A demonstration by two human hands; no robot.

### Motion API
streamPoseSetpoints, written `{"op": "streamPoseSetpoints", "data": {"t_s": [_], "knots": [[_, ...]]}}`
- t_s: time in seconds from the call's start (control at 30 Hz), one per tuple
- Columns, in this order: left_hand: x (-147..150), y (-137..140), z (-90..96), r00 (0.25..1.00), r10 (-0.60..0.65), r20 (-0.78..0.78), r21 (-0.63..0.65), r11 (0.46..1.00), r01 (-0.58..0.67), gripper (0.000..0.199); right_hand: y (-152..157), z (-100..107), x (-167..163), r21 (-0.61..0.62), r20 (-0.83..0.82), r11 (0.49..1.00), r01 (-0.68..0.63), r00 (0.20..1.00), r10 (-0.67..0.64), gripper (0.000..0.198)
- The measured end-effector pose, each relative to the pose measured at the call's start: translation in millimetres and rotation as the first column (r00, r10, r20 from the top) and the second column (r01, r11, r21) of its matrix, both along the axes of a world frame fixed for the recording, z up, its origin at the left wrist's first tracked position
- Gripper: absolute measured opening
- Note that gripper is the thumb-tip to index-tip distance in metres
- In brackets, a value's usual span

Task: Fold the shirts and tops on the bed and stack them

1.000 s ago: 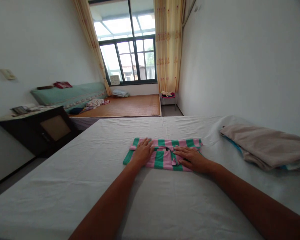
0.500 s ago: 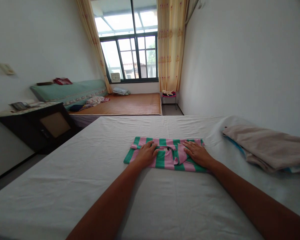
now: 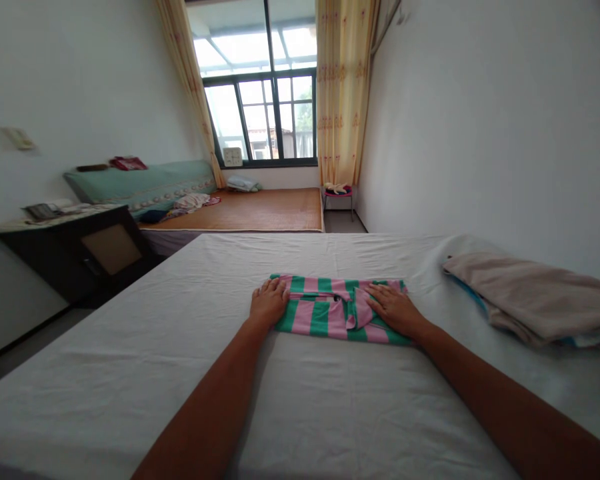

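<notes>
A folded shirt (image 3: 320, 317) with pink and green stripes lies flat on the white sheet (image 3: 325, 400), its collar toward the right half. My left hand (image 3: 270, 303) rests flat over the shirt's left end, fingers stretched out and pointing away from me. On the right part, beside the collar, my right hand (image 3: 393, 307) lies palm down with its fingers spread. Neither hand grips the cloth. The fabric beneath both palms is hidden.
A stack of folded clothes (image 3: 540, 293), beige on top, sits at the right near the wall. Beyond the sheet are a bed with a brown mat (image 3: 270, 207), a dark cabinet (image 3: 100, 247) at left and a small pink stool (image 3: 339, 191) under the curtain.
My left hand has slid left across the striped shirt, from near its middle to its left end. My right hand has stayed nearly in place.
</notes>
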State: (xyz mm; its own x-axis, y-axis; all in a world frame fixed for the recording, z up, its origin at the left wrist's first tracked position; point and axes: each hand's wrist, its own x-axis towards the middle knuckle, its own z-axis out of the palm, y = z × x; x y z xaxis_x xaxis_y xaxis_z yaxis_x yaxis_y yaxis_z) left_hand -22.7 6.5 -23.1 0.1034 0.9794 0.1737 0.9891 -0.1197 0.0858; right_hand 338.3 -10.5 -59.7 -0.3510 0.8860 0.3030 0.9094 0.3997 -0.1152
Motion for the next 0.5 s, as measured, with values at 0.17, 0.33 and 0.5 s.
{"op": "streamPoseSetpoints", "data": {"t_s": [0.17, 0.33, 0.5], "knots": [[-3.7, 2.7, -3.4, 0.996, 0.09, 0.025, 0.033, 0.995, -0.091, 0.054, -3.5, 5.5, -0.6, -0.01, 0.014, 1.0, 0.006, 1.0, -0.006, 0.054], [-6.2, 2.2, -3.5, 0.999, 0.051, -0.004, 0.006, 0.999, -0.051, 0.049, -15.3, 18.1, -9.5, 0.068, -0.04, 0.998, 0.016, 0.999, -0.013, 0.049], [-7.3, 0.7, 1.8, 0.998, 0.057, 0.001, -0.002, 0.998, -0.057, 0.045, -37.4, 34.7, -31.2, 0.051, -0.069, 0.947, -0.317, 0.945, 0.32, 0.046]]}}
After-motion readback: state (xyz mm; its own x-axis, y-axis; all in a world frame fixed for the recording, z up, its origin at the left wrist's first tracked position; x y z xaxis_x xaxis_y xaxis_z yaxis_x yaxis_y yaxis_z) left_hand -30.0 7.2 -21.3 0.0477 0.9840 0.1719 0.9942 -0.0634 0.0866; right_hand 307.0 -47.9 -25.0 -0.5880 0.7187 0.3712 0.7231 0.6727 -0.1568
